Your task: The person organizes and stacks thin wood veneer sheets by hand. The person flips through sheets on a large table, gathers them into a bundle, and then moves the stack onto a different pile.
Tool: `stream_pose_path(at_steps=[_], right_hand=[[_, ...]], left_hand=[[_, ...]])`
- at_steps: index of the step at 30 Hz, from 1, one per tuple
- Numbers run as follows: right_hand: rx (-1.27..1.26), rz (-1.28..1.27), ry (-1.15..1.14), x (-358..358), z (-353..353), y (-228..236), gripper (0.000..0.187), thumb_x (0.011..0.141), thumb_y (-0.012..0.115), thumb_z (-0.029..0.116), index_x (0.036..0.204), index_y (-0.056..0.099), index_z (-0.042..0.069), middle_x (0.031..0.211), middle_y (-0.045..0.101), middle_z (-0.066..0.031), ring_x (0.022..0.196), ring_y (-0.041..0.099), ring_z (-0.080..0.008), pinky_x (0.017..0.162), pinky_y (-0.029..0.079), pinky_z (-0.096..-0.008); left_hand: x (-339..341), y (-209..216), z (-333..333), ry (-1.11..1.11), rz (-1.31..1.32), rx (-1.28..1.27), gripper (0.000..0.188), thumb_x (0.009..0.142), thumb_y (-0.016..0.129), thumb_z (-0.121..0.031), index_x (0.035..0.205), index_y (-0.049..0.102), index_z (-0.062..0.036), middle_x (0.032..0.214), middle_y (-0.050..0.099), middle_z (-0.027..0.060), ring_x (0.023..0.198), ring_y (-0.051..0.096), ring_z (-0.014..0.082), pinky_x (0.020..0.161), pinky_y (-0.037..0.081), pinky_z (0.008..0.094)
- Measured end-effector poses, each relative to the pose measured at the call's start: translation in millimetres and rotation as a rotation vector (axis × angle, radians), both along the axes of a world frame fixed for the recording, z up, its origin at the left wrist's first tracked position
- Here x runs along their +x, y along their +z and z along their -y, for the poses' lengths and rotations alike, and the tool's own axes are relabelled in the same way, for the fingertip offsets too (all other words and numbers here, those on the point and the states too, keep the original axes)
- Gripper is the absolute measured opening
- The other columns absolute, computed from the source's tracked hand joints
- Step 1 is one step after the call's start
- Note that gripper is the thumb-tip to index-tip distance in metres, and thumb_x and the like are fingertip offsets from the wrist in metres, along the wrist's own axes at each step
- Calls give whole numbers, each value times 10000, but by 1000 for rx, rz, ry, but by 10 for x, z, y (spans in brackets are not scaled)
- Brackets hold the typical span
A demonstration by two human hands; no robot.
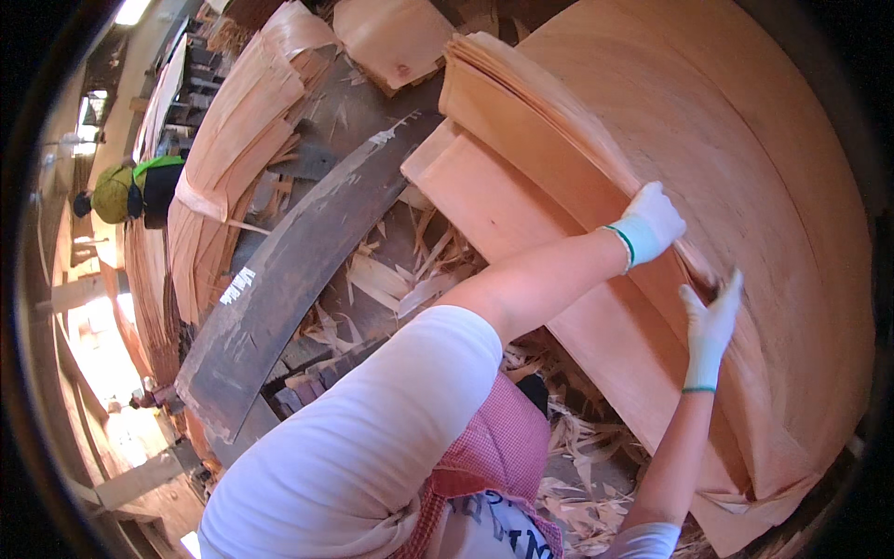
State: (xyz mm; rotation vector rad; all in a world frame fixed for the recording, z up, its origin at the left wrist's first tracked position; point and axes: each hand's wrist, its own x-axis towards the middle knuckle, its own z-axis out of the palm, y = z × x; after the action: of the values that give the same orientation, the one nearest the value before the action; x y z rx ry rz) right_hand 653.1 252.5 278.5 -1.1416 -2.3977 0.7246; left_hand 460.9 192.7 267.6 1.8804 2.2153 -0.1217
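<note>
Both my hands wear white knit gloves with green cuffs. My left hand point(652, 220) is closed on the edge of a thin wood veneer sheet point(745, 140), which covers the right side of the view. Lower down along the same edge is my right hand point(713, 328), its thumb and fingers apart, touching the sheets. A small dark gap shows between the layers near its fingertips. Under my hands, folded-back layers form a thick veneer stack point(531, 121). Its lower sheets point(494, 210) stick out toward me.
A long dark board point(298, 270) slants across the left middle. Veneer scraps point(391, 270) litter the floor around me. Another veneer pile point(233, 140) stands at the left, with a person in a green cap point(114, 194) beyond it. A smaller veneer stack point(393, 39) lies at the back.
</note>
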Motion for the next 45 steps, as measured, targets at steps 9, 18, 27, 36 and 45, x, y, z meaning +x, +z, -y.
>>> stream_pose_path(at_steps=[9, 18, 27, 36, 45], right_hand=[[52, 417, 117, -115, -160, -160, 264, 785, 620, 195, 1022, 648, 84, 1044, 643, -143, 991, 603, -322, 837, 481, -415], [-11, 424, -218, -307, -678, -269, 332, 760, 696, 280, 1027, 561, 137, 1082, 588, -117, 953, 618, -302, 771, 513, -413], [-425, -136, -1051, 2463, 675, -408, 332, 811, 617, 204, 1032, 608, -43, 1029, 634, -202, 940, 611, -334, 838, 479, -418], [-474, -495, -1590, 5466, 141, -1606, 324, 776, 732, 336, 809, 534, 82, 590, 419, 26, 428, 356, -91, 392, 282, -261], [-515, -677, -1290, 5447, -618, -1454, 173, 772, 609, 141, 902, 573, 34, 777, 574, -47, 606, 506, -135, 498, 410, -287]], left_hand=[[166, 107, 841, 176, 330, 702, 451, 650, 706, -175, 1079, 606, -78, 1245, 539, 116, 1190, 461, 329, 1005, 358, 456], [350, -886, 546, 44, 503, 290, 518, 836, 608, -172, 1314, 452, -48, 1309, 500, 167, 1217, 459, 333, 1024, 370, 399], [-47, -1568, 52, 85, 599, 71, 602, 839, 612, -145, 1374, 366, -21, 1371, 440, 181, 1265, 427, 308, 1049, 353, 370], [901, -1357, 479, 247, 337, 364, 437, 889, 558, -89, 1286, 445, 53, 1285, 507, 208, 1201, 483, 320, 1026, 369, 390], [3188, -712, 1477, 496, 1500, -686, 349, 931, 545, -161, 1235, 520, 9, 1168, 592, 102, 1080, 555, 154, 950, 443, 309]])
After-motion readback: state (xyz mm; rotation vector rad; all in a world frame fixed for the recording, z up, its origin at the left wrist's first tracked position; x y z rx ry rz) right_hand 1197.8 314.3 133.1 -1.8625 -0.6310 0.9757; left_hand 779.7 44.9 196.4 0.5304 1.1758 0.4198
